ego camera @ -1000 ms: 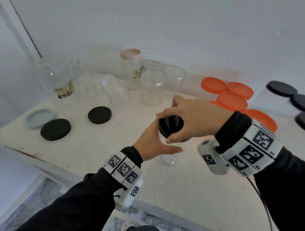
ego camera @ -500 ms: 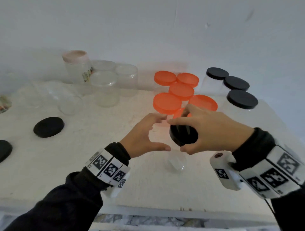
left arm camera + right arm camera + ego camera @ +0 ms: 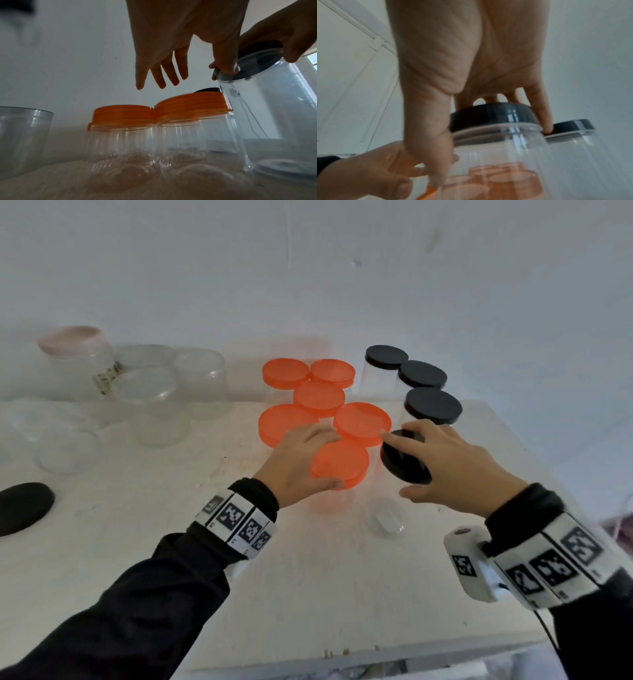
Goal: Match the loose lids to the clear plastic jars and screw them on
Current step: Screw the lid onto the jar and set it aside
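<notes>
near the right edge of the white table [image 3: 308,594] my right hand [image 3: 455,470] grips the black lid [image 3: 489,115] of a clear jar [image 3: 267,115], holding it tilted just beside the orange-lidded jars [image 3: 339,463]. my left hand [image 3: 298,463] hovers over that orange cluster with fingers [image 3: 161,75] spread, holding nothing. three black-lidded jars [image 3: 433,405] stand behind, and open jars [image 3: 157,405] stand at far left.

White table [image 3: 342,594] with scuffed top, plain white wall [image 3: 308,268] behind, marbled floor [image 3: 342,674] below edge
</notes>
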Available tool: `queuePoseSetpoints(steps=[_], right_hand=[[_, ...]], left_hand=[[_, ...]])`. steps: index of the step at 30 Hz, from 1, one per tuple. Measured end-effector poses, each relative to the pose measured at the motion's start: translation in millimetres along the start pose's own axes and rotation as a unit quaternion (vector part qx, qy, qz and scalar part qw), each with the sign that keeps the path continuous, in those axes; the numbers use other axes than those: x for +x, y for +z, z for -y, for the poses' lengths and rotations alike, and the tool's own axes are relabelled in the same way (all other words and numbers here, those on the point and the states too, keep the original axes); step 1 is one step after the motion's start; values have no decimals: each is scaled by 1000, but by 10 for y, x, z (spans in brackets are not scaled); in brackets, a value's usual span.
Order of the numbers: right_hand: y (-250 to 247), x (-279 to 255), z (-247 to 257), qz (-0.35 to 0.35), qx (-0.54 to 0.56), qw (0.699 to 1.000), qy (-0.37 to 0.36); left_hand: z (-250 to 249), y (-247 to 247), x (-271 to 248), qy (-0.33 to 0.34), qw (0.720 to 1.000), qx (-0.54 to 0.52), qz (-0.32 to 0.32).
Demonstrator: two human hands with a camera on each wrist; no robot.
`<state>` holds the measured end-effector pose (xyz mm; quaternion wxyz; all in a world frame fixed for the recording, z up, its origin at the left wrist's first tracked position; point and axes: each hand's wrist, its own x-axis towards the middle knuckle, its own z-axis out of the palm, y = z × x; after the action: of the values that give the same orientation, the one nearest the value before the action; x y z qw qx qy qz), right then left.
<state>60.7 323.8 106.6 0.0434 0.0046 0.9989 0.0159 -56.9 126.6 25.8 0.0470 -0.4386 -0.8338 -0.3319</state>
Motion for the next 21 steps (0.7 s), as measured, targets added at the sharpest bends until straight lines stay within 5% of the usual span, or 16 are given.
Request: queuePoseSetpoints(steps=[9, 21], right_hand=[[210, 151, -301, -102, 45, 993, 28], [342, 214, -406, -162, 89, 983, -8]], left_hand=[[80, 232, 143, -60, 994, 35, 88], [175, 310, 131, -49, 997, 5, 57]])
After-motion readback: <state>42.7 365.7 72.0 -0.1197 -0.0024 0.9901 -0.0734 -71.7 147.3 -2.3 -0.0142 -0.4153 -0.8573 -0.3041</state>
